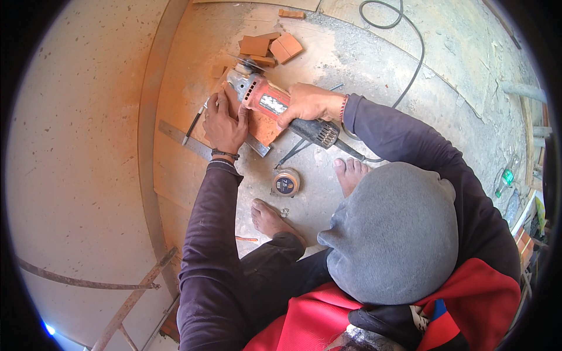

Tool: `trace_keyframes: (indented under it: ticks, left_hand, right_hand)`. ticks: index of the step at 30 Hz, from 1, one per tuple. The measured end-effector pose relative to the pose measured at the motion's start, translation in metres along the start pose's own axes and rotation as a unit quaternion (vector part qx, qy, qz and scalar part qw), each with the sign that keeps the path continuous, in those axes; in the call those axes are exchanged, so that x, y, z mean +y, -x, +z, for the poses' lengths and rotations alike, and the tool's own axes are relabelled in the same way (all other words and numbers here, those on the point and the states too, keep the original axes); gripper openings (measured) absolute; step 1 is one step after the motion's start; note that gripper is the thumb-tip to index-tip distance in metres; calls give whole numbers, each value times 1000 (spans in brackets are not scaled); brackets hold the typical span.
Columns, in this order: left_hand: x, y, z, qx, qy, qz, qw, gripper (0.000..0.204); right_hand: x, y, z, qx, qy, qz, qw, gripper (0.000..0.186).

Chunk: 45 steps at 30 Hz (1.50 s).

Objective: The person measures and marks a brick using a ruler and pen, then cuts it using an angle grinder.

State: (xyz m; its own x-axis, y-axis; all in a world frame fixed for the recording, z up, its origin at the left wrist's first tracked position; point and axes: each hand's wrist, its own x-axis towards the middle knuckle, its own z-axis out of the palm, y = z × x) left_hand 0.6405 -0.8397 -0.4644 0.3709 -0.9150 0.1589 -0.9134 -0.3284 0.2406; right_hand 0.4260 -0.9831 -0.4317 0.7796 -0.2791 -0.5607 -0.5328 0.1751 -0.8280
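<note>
My right hand [310, 104] is wrapped around the body of a red and black angle grinder [270, 104]. The grinder's thin disc [252, 63] is at the far end, beside the stacked tile pieces. My left hand [225, 124] bears down on a terracotta tile [264, 127], its fingers and thumb on either side of the tile's upper part, close to the grinder's metal head. The grinder covers part of this tile. A steel square [186, 140] lies partly under the tile, and a slim marker [194, 124] rests across it by my left wrist.
Cut terracotta pieces [285, 48] lie beyond the disc. A round tape measure [285, 182] sits near my bare feet [268, 217]. The black power cord [418, 64] loops across the dusty floor on the right. A pale wall [88, 117] runs along the left, with rusty bars [132, 292] below.
</note>
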Motion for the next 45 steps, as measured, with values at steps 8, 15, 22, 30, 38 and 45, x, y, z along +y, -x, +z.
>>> trace_keyframes:
  ticks: [8, 15, 22, 30, 38, 45]
  left_hand:
    - [1, 0, 1, -9, 1, -8, 1000, 65]
    - [-1, 0, 0, -16, 7, -12, 1000, 64]
    - [-2, 1, 3, 2, 36, 8, 999, 66]
    - [-5, 11, -7, 2, 19, 5, 1000, 62]
    - [79, 32, -17, 46, 459, -80, 884, 71]
    - [96, 21, -30, 37, 557, -123, 820, 71]
  right_hand:
    - [4, -3, -1, -18, -16, 8, 1000, 40]
    - [6, 5, 0, -7, 1, 9, 1000, 40]
    - [-16, 0, -3, 18, 47, -32, 998, 45]
    - [-36, -4, 5, 9, -13, -47, 999, 43]
    - [-25, -23, 7, -1, -104, -88, 991, 41]
    - [-38, -21, 2, 36, -9, -99, 994, 43]
